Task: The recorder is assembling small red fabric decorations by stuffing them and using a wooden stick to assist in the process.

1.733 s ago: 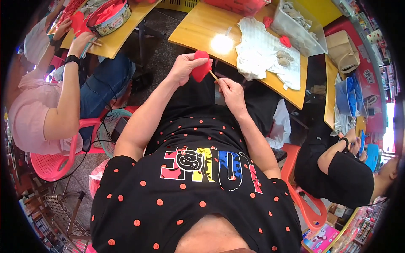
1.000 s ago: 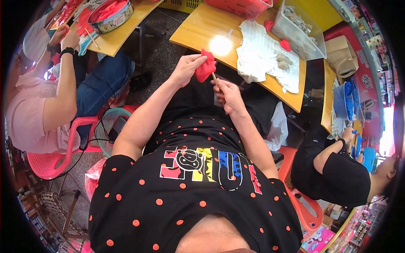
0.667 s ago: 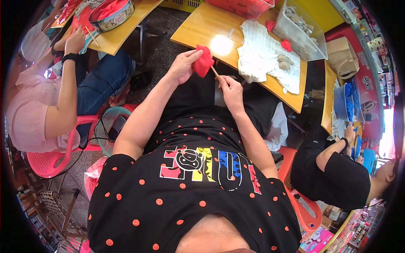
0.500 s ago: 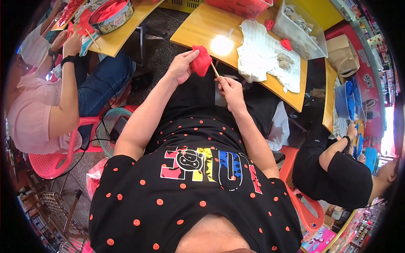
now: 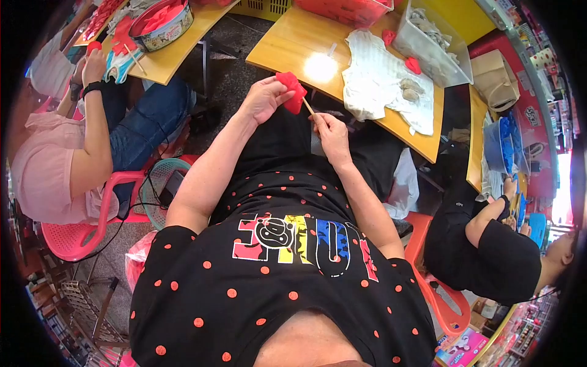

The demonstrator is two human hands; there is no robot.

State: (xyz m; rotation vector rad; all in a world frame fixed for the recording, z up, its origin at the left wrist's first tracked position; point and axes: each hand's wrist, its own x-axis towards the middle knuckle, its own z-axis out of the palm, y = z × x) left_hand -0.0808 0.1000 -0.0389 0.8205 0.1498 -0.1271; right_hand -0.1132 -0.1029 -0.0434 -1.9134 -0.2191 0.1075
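Observation:
Above my lap, my left hand (image 5: 263, 103) is closed on a soft red piece (image 5: 293, 90) of pliable material, pinched at its upper left edge. From the piece's lower right side a thin wooden stick (image 5: 307, 106) slants down. Its lower end is gripped between the thumb and fingers of my right hand (image 5: 333, 137). The stick's upper end is hidden by the red piece. Just beyond my hands is a wooden table (image 5: 287, 46), with a white cloth (image 5: 365, 76) on it. A small red piece (image 5: 413, 65) and a crumpled greyish piece (image 5: 411, 90) lie on the cloth.
A clear bin (image 5: 455, 67) of whitish pieces and a red bin (image 5: 342, 11) stand at the table's back. A co-worker (image 5: 67, 156) sits at left by a round tin (image 5: 162, 37) of red pieces. Another co-worker (image 5: 486, 251) sits at right near a blue tub (image 5: 500, 144).
The red piece is turned and looks more bunched, with my left fingers reaching further across it. My right hand has shifted slightly left. The left co-worker's hands have moved up and left.

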